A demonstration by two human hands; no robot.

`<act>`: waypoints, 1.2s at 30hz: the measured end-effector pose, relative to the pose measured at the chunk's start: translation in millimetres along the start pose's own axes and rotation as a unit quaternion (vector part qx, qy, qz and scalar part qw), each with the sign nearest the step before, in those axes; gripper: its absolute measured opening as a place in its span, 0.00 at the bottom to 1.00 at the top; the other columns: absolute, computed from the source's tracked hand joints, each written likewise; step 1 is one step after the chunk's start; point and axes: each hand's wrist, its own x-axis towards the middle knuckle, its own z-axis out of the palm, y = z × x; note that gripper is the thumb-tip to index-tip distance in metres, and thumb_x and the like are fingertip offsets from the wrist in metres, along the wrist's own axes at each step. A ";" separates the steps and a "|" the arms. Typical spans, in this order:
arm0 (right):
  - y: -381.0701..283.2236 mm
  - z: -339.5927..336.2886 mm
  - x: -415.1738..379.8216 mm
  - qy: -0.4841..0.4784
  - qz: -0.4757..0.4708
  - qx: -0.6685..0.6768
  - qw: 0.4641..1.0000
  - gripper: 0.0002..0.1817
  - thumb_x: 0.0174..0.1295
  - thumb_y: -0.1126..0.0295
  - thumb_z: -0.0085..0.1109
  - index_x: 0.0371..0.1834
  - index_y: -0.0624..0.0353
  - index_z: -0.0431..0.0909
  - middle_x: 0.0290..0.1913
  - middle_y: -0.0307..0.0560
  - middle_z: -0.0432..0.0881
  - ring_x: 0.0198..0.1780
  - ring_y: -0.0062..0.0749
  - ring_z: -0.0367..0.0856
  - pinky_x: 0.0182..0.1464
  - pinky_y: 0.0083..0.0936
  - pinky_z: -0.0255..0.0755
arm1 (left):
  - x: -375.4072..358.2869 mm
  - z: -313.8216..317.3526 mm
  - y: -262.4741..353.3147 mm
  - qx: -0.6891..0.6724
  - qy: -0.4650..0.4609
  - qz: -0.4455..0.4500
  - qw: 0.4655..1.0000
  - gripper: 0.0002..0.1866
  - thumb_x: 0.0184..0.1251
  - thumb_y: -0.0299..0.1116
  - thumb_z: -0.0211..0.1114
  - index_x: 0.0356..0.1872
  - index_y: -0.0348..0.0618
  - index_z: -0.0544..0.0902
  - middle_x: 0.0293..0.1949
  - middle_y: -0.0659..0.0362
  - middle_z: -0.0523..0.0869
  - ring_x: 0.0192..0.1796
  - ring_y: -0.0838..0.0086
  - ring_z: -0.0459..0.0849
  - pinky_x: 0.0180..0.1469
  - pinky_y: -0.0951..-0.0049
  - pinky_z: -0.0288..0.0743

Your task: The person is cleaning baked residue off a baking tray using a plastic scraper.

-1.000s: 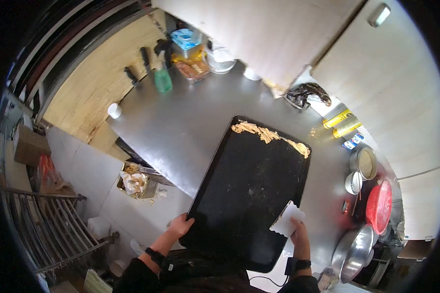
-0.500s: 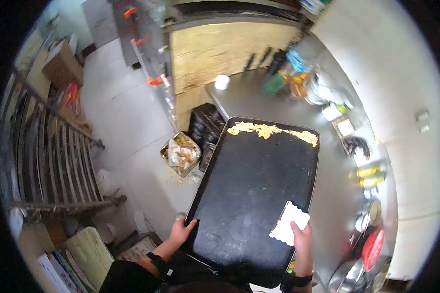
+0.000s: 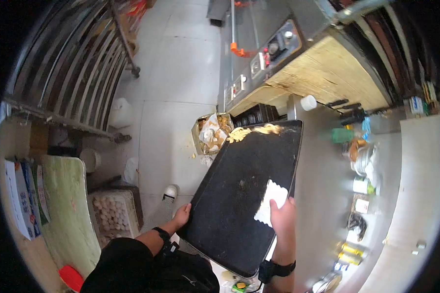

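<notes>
A large black baking tray is held tilted in front of me, with yellowish scraps gathered along its far edge. My left hand grips the tray's left rim near the front. Over at the right rim, my right hand pinches a white wavy-edged scraper under its thumb, and its fingers also reach around that rim. The scraper lies over the tray's surface. Beyond the tray's far left corner, a square bin on the floor contains crumbs and crumpled paper.
A steel counter runs along the right, with a white cup, bags and jars on it. At the left stands a metal rack. A crate of eggs is on the floor, and an oven-like unit is ahead.
My view has turned left, and the tray has swung toward the bin, its far edge now beside it. The scraps have bunched toward the far left corner. Both hands keep their hold.
</notes>
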 end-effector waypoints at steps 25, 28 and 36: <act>-112.7 20.3 137.2 -0.131 -0.194 -0.196 0.952 0.16 0.63 0.62 0.57 0.45 0.66 0.80 0.47 0.66 0.77 0.47 0.60 0.80 0.52 0.47 0.74 | 24.0 164.0 8.7 -0.233 -0.049 -0.094 0.967 0.25 0.82 0.43 0.40 0.51 0.30 0.78 0.47 0.48 0.84 0.51 0.64 0.81 0.60 0.66 0.70; -125.0 35.6 137.6 -0.134 -0.194 -0.212 0.948 0.16 0.63 0.62 0.58 0.44 0.65 0.80 0.45 0.64 0.77 0.46 0.59 0.80 0.50 0.46 0.75 | 29.3 184.1 -16.6 -0.327 -0.031 -0.120 0.937 0.26 0.82 0.44 0.38 0.51 0.31 0.78 0.48 0.47 0.84 0.51 0.62 0.81 0.61 0.65 0.69; -119.5 29.7 137.1 -0.144 -0.246 -0.194 0.939 0.18 0.64 0.62 0.57 0.46 0.67 0.80 0.51 0.69 0.77 0.50 0.61 0.80 0.54 0.46 0.74 | 2.2 181.0 -22.4 -0.264 -0.010 -0.082 0.961 0.28 0.82 0.45 0.35 0.52 0.28 0.77 0.51 0.42 0.83 0.55 0.57 0.80 0.63 0.63 0.68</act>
